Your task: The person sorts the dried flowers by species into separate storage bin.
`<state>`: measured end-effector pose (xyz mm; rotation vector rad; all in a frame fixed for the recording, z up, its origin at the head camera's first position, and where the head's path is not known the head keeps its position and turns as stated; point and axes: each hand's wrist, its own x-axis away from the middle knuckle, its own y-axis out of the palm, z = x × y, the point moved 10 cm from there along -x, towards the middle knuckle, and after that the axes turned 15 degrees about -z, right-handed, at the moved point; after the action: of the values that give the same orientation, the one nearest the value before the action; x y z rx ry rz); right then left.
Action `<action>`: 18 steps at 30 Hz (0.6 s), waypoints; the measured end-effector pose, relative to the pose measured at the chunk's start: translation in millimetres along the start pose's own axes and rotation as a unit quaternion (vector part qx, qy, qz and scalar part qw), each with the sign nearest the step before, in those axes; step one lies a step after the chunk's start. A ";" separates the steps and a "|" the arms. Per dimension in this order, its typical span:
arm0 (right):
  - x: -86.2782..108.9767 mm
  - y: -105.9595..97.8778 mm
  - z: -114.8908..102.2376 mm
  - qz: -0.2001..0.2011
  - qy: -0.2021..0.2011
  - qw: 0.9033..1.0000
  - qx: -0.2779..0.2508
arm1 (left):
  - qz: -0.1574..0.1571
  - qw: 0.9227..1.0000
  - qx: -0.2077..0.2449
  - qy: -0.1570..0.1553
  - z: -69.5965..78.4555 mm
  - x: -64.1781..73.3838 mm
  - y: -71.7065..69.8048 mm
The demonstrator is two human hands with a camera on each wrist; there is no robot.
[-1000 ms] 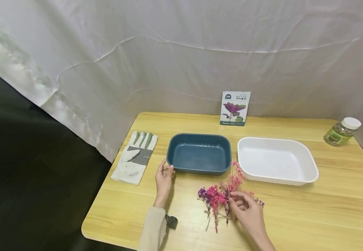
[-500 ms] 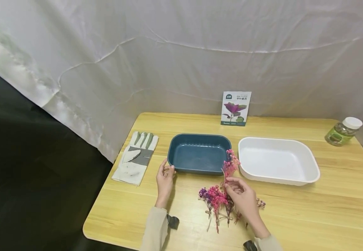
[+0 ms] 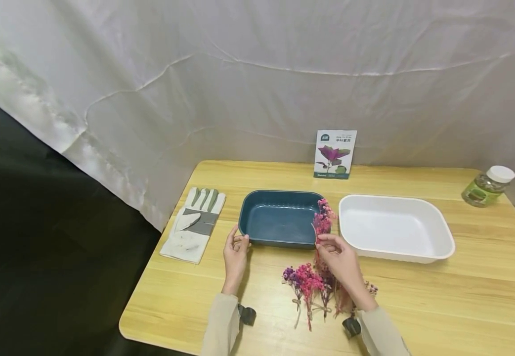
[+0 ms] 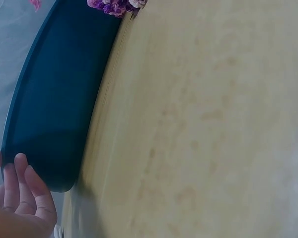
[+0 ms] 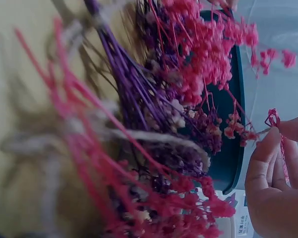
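My left hand grips the near left corner of a dark blue tray, thumb and fingers at its rim. In the left wrist view, the fingertips lie against the tray wall. My right hand pinches a stem of pink dried flowers between thumb and fingertips. Those blooms stand over the tray's right end, above its near edge. Several tied bunches of pink and purple dried flowers lie on the table below, partly hidden by my right hand and wrist.
A white tray stands close to the right of the blue one. A pair of work gloves lies at left. A seed packet leans upright at the back, and a lidded jar stands at far right on the wooden table.
My right hand has lifted the pink dried flowers off the others and moved forward and left to the blue tray's right end. The left hand has kept its place on the corner.
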<state>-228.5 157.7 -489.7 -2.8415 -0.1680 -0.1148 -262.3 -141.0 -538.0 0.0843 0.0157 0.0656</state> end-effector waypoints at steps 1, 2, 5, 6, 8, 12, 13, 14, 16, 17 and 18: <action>-3.1 0.1 0.3 -0.003 0.003 1.000 0.006 | 0.000 1.000 0.001 0.000 -0.3 0.0 -0.1; -6.3 0.5 0.8 -0.007 0.004 1.000 0.009 | -0.001 1.000 0.001 0.001 -0.9 -0.1 -0.3; -14.6 1.4 -0.2 -0.011 0.002 1.000 0.018 | -0.004 1.000 0.000 0.002 -2.1 -0.1 -0.2; -17.3 1.6 -0.7 -0.011 0.001 1.000 0.023 | -0.004 1.000 -0.001 0.002 -2.0 0.1 -0.2; -22.6 2.9 -2.4 -0.014 -0.004 1.000 0.027 | -0.005 1.000 -0.004 0.001 -2.1 0.1 -0.1; -32.4 6.8 -6.6 -0.026 -0.016 0.999 0.027 | -0.005 1.000 -0.003 -0.002 -2.9 -0.5 -0.1; -34.6 8.2 -7.3 -0.031 -0.018 0.999 0.023 | -0.006 1.000 -0.001 -0.002 -3.0 -0.8 0.2; -36.8 9.5 -7.3 -0.036 -0.018 0.999 0.018 | -0.008 1.000 0.001 -0.003 -3.3 -1.1 0.4; -40.3 11.3 -7.1 -0.043 -0.016 0.999 0.011 | -0.010 1.000 0.008 -0.005 -4.2 -1.8 0.7; -41.6 12.3 -7.2 -0.047 -0.017 0.999 0.009 | -0.011 1.000 0.009 -0.005 -4.1 -1.9 0.8; -42.7 13.1 -7.1 -0.051 -0.017 0.999 0.007 | -0.010 1.000 0.009 -0.006 -4.5 -2.1 0.5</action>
<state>-269.6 138.7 -490.7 -2.8229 -0.3200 -0.0879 -264.6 -140.3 -542.4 0.1033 0.0060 0.0442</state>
